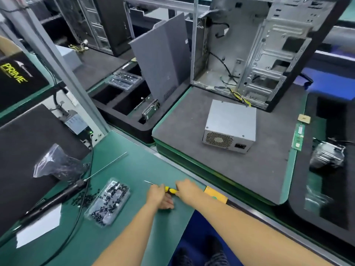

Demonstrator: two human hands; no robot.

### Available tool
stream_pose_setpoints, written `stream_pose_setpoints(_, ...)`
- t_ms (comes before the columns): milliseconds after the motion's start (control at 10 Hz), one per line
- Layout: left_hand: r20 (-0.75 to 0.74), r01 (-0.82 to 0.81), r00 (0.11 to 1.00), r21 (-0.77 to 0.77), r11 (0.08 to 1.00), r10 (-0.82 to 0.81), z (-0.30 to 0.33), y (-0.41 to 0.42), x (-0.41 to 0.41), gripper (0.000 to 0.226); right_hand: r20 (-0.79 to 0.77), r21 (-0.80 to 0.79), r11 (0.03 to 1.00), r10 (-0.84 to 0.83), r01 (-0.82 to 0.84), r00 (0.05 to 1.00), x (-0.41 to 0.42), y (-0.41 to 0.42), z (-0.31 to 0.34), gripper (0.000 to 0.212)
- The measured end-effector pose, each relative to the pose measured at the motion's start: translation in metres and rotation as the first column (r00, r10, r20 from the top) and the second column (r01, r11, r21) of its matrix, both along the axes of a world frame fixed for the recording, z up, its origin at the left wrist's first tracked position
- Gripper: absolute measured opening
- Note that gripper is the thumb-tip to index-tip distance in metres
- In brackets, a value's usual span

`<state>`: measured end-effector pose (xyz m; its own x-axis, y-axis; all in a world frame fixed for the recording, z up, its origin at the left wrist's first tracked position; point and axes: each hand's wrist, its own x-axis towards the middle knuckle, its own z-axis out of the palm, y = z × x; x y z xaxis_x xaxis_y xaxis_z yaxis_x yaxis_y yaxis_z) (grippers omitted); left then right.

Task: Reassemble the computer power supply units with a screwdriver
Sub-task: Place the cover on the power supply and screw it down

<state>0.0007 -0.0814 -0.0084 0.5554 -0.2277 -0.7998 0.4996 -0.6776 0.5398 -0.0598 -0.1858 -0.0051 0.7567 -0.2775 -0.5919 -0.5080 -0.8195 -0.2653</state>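
A small screwdriver (170, 189) with a yellow and black handle lies low over the green mat (134, 169) near its front edge, its thin shaft pointing left. My right hand (187, 189) grips the end of the handle. My left hand (160, 196) rests on the mat across the shaft, fingers stretched out flat. A grey power supply unit (230, 125) with a fan grille stands on the grey foam pad (192, 150) beyond, apart from both hands. Behind it stands an open computer case (249, 50) with loose cables.
A clear tray of black screws (109, 202) and loose screws lie left of my hands, beside an electric screwdriver (57, 196) and a bag of screws (55, 164). A grey side panel (161, 58) leans in a foam tray. A yellow plate (216, 194) lies under my right forearm.
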Motion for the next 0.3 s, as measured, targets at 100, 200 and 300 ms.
stream_pose_setpoints(100, 0.033, 0.066, 0.997, 0.013, 0.998, -0.066, -0.006, 0.006, 0.001, 0.053, -0.008, 0.004, 0.998, -0.057, 0.057, 0.998, 0.0, 0.003, -0.004, 0.025)
stream_pose_setpoints(200, 0.118, 0.155, 0.98, 0.045, 0.987, -0.159, -0.009, 0.009, 0.005, 0.049, 0.002, 0.023, 0.991, -0.13, 0.13, 0.991, -0.002, 0.005, -0.005, 0.025)
stream_pose_setpoints(300, 0.239, 0.223, 0.939, 0.128, 0.966, -0.249, -0.006, 0.007, 0.009, 0.046, 0.022, 0.051, 0.982, -0.184, 0.183, 0.983, -0.009, 0.003, 0.01, 0.022)
